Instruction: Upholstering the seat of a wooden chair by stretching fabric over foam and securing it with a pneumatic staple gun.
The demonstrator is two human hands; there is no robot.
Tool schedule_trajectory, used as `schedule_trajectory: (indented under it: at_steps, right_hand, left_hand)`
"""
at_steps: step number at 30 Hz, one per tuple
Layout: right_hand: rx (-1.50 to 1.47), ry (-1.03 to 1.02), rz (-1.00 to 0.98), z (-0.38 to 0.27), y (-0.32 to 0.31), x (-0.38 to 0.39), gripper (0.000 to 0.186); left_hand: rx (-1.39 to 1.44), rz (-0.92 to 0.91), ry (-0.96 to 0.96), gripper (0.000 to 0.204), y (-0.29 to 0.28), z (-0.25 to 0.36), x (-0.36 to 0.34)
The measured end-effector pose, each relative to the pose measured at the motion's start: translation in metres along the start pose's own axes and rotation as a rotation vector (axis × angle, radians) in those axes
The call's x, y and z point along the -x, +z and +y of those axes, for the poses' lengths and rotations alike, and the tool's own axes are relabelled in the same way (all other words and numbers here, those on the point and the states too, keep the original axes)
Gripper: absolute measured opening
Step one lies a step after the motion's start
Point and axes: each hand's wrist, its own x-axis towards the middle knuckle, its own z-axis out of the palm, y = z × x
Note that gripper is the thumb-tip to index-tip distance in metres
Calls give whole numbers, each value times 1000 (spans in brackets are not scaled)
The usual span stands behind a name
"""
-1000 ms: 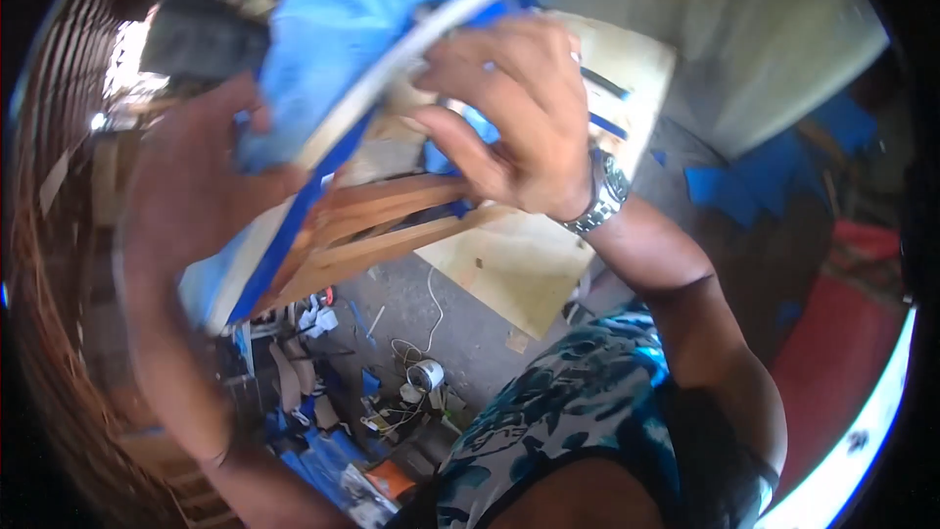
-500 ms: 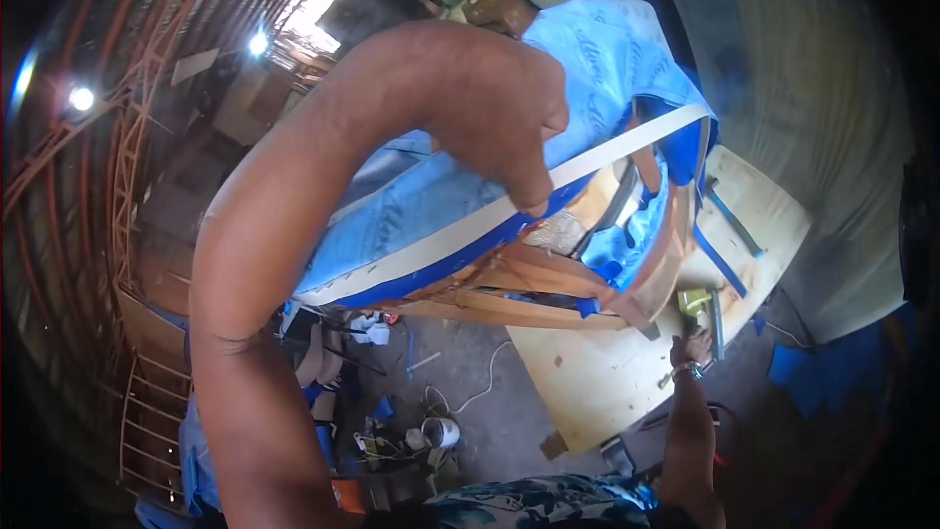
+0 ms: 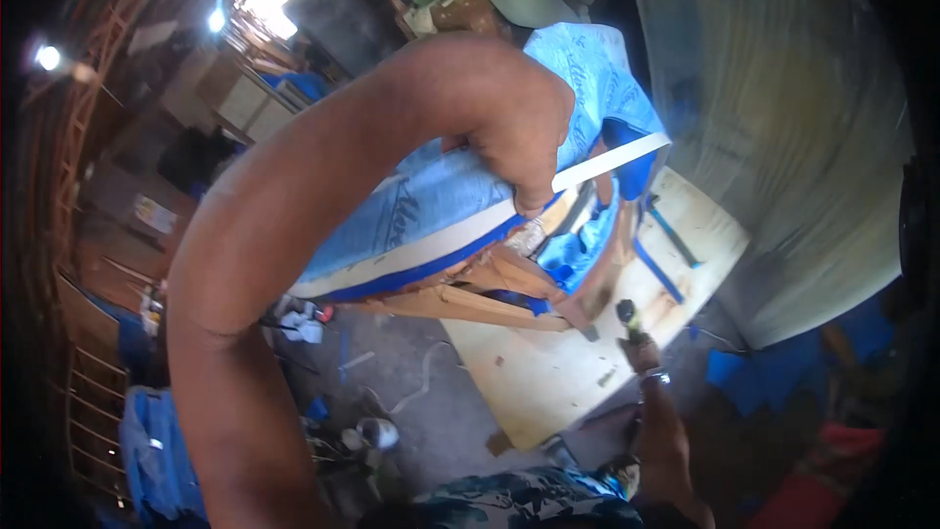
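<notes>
My left hand reaches over a wooden furniture frame covered partly with blue printed fabric. Its fingers are bent down onto a white strip that runs along the fabric's edge, gripping it near the middle. A darker blue band shows under the strip. Low on the right, my right hand is closed around a yellow-green tool that looks like a staple gun, seen end-on and partly hidden by the fingers. It is apart from the frame, over a pale board.
The pale board lies beneath the frame, bearing a teal-handled tool and a blue strip. A large curved sheet stands at right. A white can and scraps litter the floor; blue cloth lies lower left.
My right hand has closed on the yellow-green tool and raised it from the board. My left hand stays on the strip. The whole view has shifted, so the scene sits farther left.
</notes>
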Motion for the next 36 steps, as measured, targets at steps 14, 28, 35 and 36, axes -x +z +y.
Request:
schedule_trajectory:
  at_steps: [14, 28, 35, 36]
  right_hand:
    - [-731, -898, -206, -270, -232, 197, 42]
    - [-591, -1218, 23, -293, -233, 151, 99]
    - [-494, -837, -229, -283, -247, 164, 92]
    - [-474, -791, -250, -285, -249, 167, 89]
  left_hand:
    - [-81, -2, -19, 53, -4, 8, 9]
    - [-129, 22, -66, 50, -1, 10, 11]
    - [-162, 14, -37, 46, -3, 12, 11]
    - [-169, 10, -19, 46, -3, 11, 10]
